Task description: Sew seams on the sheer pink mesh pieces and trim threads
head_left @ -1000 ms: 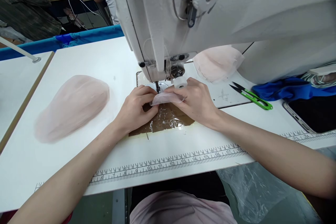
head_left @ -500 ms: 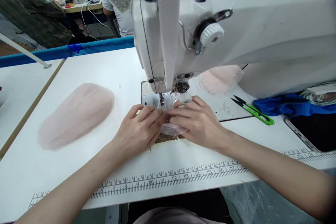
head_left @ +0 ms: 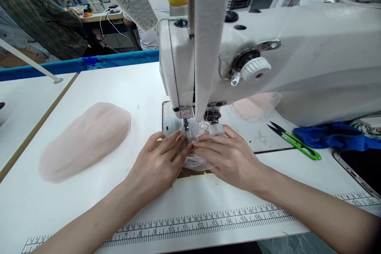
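A small piece of sheer, pale fabric [head_left: 196, 163] lies under the needle area of a white sewing machine [head_left: 312, 47]. My left hand [head_left: 160, 162] is at its left side, fingertips pressed on it close to the presser foot [head_left: 186, 124]. From the right, my right hand [head_left: 229, 158] pinches the same fabric, its fingers close together. The fingertips of both hands nearly meet just in front of the foot. My fingers hide much of the fabric, and the thumbs are partly covered.
Sheer pink pieces [head_left: 89, 143] lie on the table at left; more pink fabric [head_left: 257, 105] is behind the needle. Green thread snips [head_left: 297, 143], a blue cloth [head_left: 330, 135] and a phone [head_left: 363, 170] are at right. A printed ruler [head_left: 202, 224] runs along the front edge. Two people sit beyond.
The camera view has tilted up, so everything appears lower. My left fingers look slightly straighter. Both hands stay at the fabric by the presser foot.
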Motion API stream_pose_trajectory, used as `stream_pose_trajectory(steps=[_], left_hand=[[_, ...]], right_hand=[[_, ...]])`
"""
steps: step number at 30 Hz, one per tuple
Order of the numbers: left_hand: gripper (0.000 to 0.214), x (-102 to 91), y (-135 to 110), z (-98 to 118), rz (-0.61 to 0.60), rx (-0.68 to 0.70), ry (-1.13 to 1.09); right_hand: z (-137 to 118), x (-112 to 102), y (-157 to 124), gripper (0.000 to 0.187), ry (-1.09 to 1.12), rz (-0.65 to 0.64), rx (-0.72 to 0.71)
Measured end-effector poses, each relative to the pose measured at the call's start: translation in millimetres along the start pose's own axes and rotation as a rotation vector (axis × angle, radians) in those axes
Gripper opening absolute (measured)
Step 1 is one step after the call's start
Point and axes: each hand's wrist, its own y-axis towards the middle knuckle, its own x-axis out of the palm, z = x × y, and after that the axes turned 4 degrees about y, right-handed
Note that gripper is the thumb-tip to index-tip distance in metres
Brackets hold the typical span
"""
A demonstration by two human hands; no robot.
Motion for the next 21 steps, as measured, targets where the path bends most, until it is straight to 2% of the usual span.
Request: stream_pose_trajectory(steps=[10,21], left_hand=[[0.028,-1.5,2.2,-0.9,0.015,-0.014,0.004],[0.029,5.5,5.3,-7.3,0.022,-0.049,-0.015]], right_hand=[[0.6,2.0,-0.9,0.019,-0.010,0.002,0.003],[4.4,0.0,4.5,0.021,-0.031,-0.007,0.001]])
